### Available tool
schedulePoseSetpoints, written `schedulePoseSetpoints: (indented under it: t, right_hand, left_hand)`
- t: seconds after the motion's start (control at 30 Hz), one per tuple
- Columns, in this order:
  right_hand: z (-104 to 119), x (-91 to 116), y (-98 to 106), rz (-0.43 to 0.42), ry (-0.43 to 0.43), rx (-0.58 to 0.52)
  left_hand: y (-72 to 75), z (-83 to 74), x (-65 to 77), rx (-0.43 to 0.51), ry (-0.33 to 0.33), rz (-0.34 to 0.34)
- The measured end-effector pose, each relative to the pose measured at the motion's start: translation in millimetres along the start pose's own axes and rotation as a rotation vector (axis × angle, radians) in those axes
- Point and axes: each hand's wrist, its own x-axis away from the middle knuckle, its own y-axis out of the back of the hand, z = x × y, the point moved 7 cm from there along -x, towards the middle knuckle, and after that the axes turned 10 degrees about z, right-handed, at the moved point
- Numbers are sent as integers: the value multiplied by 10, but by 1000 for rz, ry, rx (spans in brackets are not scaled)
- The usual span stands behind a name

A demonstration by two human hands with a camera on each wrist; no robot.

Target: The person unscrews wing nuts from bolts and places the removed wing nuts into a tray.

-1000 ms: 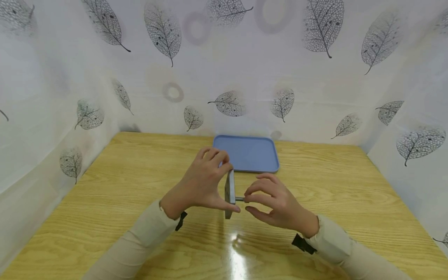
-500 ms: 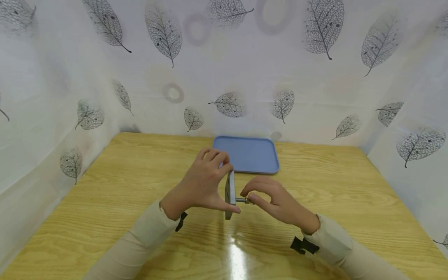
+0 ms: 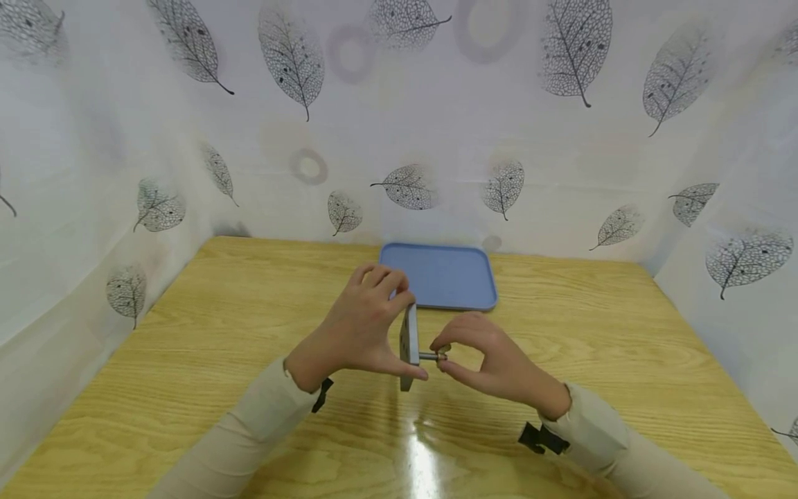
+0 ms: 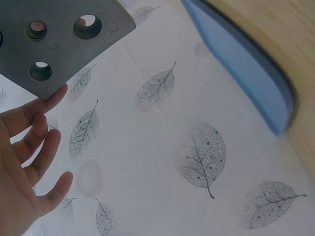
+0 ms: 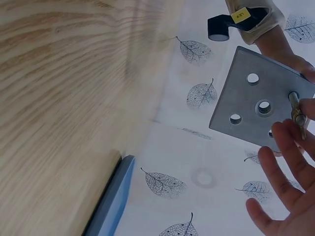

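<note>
My left hand [image 3: 364, 322] grips a square grey metal plate [image 3: 409, 343] by its edges, fingers on top and thumb below. The plate stands on edge above the table, and several round holes pierce it. A thin bolt [image 3: 427, 356] sticks out of its right face, from a hole near one edge in the right wrist view. At the bolt's free end is a brass-coloured wing nut [image 5: 298, 117]. My right hand [image 3: 499, 357] pinches this nut between thumb and forefinger, while its other fingers are spread in the right wrist view. Fingertips partly cover the nut.
A shallow blue tray [image 3: 445, 277] lies at the back of the wood-grain table [image 3: 280, 277], just behind the plate. White leaf-patterned cloth [image 3: 561, 152] walls in the back and both sides. Dark straps [image 3: 542, 438] show at the wrists.
My right hand's fingers have shifted around the bolt's end, uncovering the wing nut and then pinching it from a changed angle. The left hand and plate have stayed nearly still.
</note>
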Motion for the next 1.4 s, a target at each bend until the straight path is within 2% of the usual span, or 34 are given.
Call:
schedulePoseSetpoints:
  t: [0.33, 0.47, 0.57, 0.7, 0.87, 0.97, 1.13, 1.4]
  right_hand:
    - [162, 21, 38, -150, 179, 236]
    - [229, 33, 51, -188, 217, 324]
    - [256, 33, 56, -197, 234, 342]
    - [229, 25, 63, -174, 212, 262]
    - [105, 18, 48, -60, 66, 68]
    - [55, 21, 28, -3, 8, -4]
    - [16, 30, 3, 31, -5, -44]
    - [16, 26, -16, 41, 12, -48]
  left_hand:
    - [-2, -2, -3, -10, -1, -2]
    - [4, -6, -4, -11, 0, -3]
    - [4, -8, -5, -9, -3, -4]
    - [1, -7, -4, -1, -5, -7]
    - [-2, -6, -6, 5, -2, 2]
    - [-2, -7, -8, 3, 1, 6]
    - [0, -7, -8, 3, 2, 6]
    - [0, -8, -8, 1, -3, 3]
